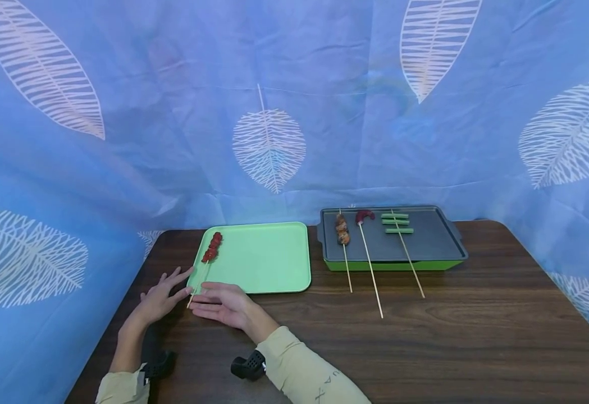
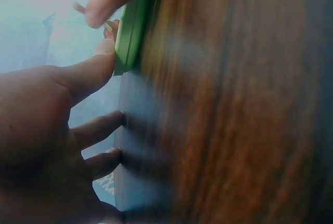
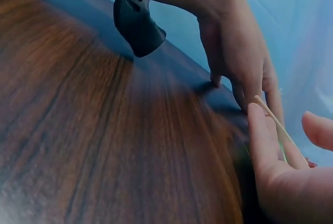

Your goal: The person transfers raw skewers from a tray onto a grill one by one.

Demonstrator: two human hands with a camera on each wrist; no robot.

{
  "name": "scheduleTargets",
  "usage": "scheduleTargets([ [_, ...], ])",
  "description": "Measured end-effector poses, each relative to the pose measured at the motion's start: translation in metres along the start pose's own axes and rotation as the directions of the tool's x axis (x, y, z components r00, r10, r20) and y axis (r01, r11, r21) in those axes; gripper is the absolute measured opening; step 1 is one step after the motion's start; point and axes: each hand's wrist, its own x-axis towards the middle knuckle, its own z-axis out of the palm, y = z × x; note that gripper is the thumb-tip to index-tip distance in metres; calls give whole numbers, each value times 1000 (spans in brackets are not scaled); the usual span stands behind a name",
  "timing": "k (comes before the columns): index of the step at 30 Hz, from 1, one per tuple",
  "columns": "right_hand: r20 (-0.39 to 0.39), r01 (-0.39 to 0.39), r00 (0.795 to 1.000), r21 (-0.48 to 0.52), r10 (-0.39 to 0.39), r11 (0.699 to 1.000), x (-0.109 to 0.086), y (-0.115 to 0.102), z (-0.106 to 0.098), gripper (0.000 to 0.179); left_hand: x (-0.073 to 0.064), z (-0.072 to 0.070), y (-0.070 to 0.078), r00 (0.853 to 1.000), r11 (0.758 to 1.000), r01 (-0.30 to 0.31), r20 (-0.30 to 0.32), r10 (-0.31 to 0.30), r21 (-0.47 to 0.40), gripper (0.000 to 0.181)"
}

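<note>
A skewer of red pieces [image 1: 212,248] lies along the left side of a light green tray [image 1: 264,258], its bare stick reaching past the front left corner. My left hand [image 1: 159,300] is at that corner, fingers spread. In the left wrist view its thumb [image 2: 91,73] touches the tray's edge [image 2: 127,47]. My right hand [image 1: 229,306] is just in front of the corner, palm turned sideways. In the right wrist view the stick [image 3: 281,129] lies against its fingers [image 3: 263,135], while the thumb [image 3: 318,130] stands apart from it.
Right of the tray stands a dark grill plate [image 1: 430,238] on a green base. On it lie a brown meat skewer [image 1: 342,230], a dark red curled skewer [image 1: 365,215] and a green-stick skewer [image 1: 397,230], their sticks overhanging the wooden table [image 1: 451,331]. Blue leaf-patterned cloth [image 1: 324,140] hangs behind.
</note>
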Motion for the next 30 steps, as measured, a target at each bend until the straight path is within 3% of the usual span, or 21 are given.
scheduleTargets([
  [8, -60, 65, 996, 21, -64, 998, 2, 1, 6, 39, 1, -1, 0, 1000, 1000, -9, -8, 9, -6, 71],
  [17, -193, 142, 971, -10, -141, 990, -3, 7, 12, 30, 0, -2, 0, 1000, 1000, -14, -1, 14, 18, 71],
  [30, -198, 150, 963, -164, -181, 975, -12, 9, 10, 26, -2, -4, 2, 1000, 1000, -16, -3, 16, 8, 72],
])
